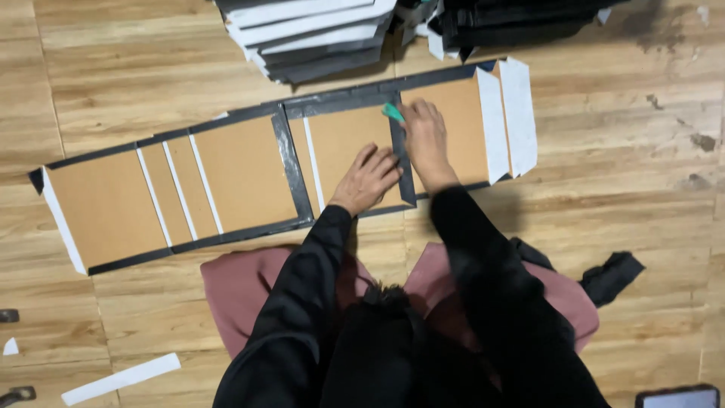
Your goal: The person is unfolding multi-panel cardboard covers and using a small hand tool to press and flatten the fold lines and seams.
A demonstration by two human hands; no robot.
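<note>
A person's left hand [368,180] lies flat, fingers spread, on a long cardboard panel sheet [242,174] running left to right across the wooden floor [627,189], while the right hand [425,136] pinches a small green scraper [393,113] against its black strip.

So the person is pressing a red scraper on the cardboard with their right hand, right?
Not quite. The small tool under the right hand is teal green, not red, as the head view shows. It is being pressed on the brown cardboard panels, while the left hand rests flat beside it.
</note>
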